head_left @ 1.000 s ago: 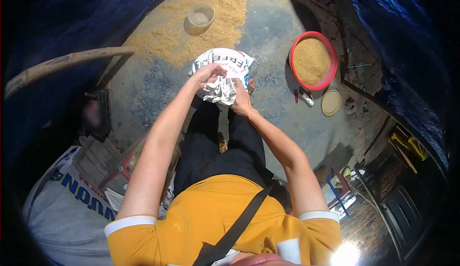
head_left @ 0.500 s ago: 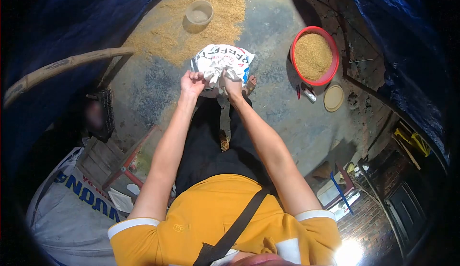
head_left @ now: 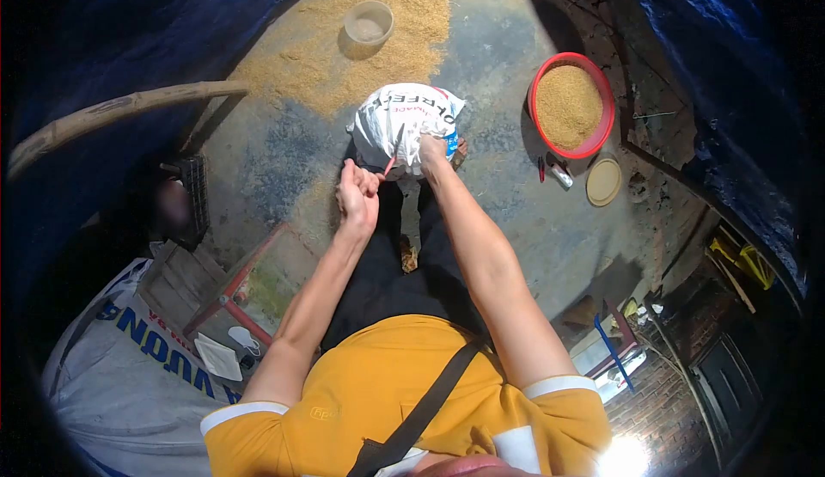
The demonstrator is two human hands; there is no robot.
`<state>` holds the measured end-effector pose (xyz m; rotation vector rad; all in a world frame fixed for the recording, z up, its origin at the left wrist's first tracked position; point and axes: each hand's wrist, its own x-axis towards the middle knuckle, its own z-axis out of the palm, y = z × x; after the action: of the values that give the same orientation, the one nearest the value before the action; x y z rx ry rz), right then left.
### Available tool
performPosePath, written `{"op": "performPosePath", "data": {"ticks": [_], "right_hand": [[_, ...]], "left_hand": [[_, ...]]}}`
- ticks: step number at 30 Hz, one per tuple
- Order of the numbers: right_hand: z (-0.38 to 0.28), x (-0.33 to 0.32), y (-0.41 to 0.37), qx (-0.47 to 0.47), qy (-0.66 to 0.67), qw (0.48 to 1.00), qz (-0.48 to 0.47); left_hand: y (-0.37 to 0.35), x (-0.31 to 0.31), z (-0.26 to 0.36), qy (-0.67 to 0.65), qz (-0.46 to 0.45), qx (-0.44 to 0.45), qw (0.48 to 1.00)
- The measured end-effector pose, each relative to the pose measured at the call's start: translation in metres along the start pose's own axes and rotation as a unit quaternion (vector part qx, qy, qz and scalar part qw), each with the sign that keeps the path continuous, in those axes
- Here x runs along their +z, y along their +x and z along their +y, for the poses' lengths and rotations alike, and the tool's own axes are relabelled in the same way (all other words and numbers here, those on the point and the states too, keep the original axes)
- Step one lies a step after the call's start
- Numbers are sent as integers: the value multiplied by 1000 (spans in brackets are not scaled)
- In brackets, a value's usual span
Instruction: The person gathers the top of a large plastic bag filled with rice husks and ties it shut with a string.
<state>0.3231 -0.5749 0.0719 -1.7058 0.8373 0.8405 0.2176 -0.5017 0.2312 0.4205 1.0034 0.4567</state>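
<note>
A white plastic sack (head_left: 378, 125) with dark, red and blue print stands on the floor at my feet. My right hand (head_left: 435, 152) is closed on the crumpled plastic at its near right side. My left hand (head_left: 358, 192) is at the near left edge of the sack, its fingers curled around the red end of a slim pointed tool, which looks like a small knife (head_left: 390, 165). Its dark, blade-like part overlaps the front of the sack and points away from me.
Loose grain (head_left: 301, 77) covers the floor ahead, with a translucent bowl (head_left: 369, 23) on it. At right stand a red basin (head_left: 608, 116) of grain and a round lid (head_left: 604, 183). A bamboo pole (head_left: 129, 103) reaches in from the left; a large printed sack (head_left: 120, 382) lies lower left.
My left hand has come off the sack's top and moved toward me, with the red-ended tool now showing. My right hand has shifted slightly right and nearer, still gripping the sack.
</note>
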Motion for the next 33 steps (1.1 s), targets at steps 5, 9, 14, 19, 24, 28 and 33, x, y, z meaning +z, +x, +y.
{"op": "performPosePath", "data": {"ticks": [5,9,14,19,24,28,33], "right_hand": [[2,3,9,54,43,998,5],[3,-4,10,47,213,972,-84],[2,-6,-11,19,-103,994,-20],[-23,-36,-43,-38,-185,980,-69],[-25,-51,-39,-242,-287,904,-206],[-29,-49,-24,-242,-317,865,-304],[-37,-53,-29,-222,-220,880,-359]], "left_hand": [[-10,-8,-3,7,0,-26,1000],[12,-22,-22,210,-12,-19,977],[29,-31,-62,586,-93,83,800],[35,-15,-42,717,-107,116,679],[29,-4,-25,855,-100,174,479],[51,-13,-21,846,-60,128,515],[96,-28,-31,760,-73,33,645]]}}
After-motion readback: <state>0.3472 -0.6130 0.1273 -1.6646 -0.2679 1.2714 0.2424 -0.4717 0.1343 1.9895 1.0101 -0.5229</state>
